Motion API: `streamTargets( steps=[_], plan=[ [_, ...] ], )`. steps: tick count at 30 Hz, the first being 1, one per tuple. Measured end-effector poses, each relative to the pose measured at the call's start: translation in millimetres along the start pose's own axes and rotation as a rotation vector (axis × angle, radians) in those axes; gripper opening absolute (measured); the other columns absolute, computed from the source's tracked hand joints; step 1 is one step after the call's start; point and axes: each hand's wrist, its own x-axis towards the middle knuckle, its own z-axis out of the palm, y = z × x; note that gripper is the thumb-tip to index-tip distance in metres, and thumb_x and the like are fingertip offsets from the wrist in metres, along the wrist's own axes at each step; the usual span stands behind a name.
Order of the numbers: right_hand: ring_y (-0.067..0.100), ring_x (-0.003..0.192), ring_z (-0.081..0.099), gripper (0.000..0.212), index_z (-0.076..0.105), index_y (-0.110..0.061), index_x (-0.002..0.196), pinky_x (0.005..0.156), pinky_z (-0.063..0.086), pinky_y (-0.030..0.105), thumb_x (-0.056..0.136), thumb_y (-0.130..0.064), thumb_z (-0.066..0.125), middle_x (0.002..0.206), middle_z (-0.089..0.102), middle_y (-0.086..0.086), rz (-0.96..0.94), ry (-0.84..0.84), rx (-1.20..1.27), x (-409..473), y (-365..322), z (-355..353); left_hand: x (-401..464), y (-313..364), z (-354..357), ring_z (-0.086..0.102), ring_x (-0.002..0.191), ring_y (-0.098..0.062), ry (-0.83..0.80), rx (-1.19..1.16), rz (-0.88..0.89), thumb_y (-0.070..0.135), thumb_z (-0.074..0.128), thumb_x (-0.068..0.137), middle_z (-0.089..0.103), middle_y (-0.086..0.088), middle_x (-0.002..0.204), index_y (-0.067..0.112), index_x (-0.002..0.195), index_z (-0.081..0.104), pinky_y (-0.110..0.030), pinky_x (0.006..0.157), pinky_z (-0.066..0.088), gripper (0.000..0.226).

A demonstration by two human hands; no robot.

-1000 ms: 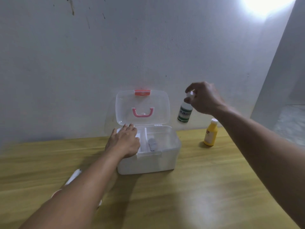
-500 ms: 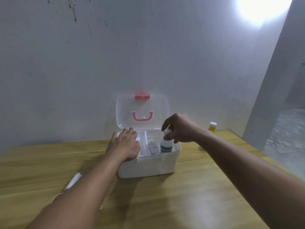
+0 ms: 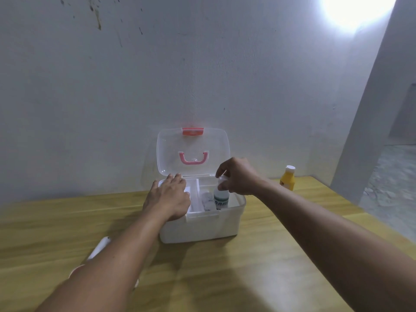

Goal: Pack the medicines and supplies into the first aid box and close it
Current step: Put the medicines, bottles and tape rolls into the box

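A white first aid box [image 3: 202, 226] stands open on the wooden table, its clear lid [image 3: 193, 152] with a pink handle upright against the wall. My left hand [image 3: 167, 199] rests flat on the box's left rim and inner tray. My right hand [image 3: 238, 176] grips the white cap of a spray bottle [image 3: 221, 199] with a green label, which stands upright inside the right compartment. A white roll [image 3: 208, 201] lies in the box beside the bottle. A yellow bottle [image 3: 288, 179] with a white cap stands on the table to the right of the box.
A white item [image 3: 99, 248] lies on the table at the near left, partly hidden under my left forearm. The wall [image 3: 157, 75] rises right behind the box. The table's right edge [image 3: 351, 212] drops to a concrete floor.
My right hand carried the spray bottle from the air at the right down into the box's right compartment. My left hand stayed on the box.
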Motion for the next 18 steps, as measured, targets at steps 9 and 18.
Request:
streamTargets(
  steps=[9,18],
  plan=[
    [0.017,0.081,0.067,0.035,0.072,-0.010,0.105,0.081,0.055,0.029,0.075,-0.026,0.081,0.095,0.073,0.005,0.040,0.175,0.112,5,14,-22,1,0,0,0.002,0.151,-0.015,0.006,-0.012,0.001,0.030,0.021,0.099,0.004,0.002,0.164,0.015,0.153,0.014,-0.046,0.122,0.006,0.056],
    [0.037,0.117,0.053,0.040,0.056,-0.006,0.126,0.097,0.048,0.046,0.087,-0.006,0.052,0.129,0.056,0.020,0.428,0.084,-0.379,7,131,-57,1,0,1,0.002,0.151,-0.015,0.011,-0.009,0.002,0.029,0.021,0.099,0.005,0.001,0.164,0.014,0.152,0.015,-0.046,0.121,0.007,0.056]
  ],
)
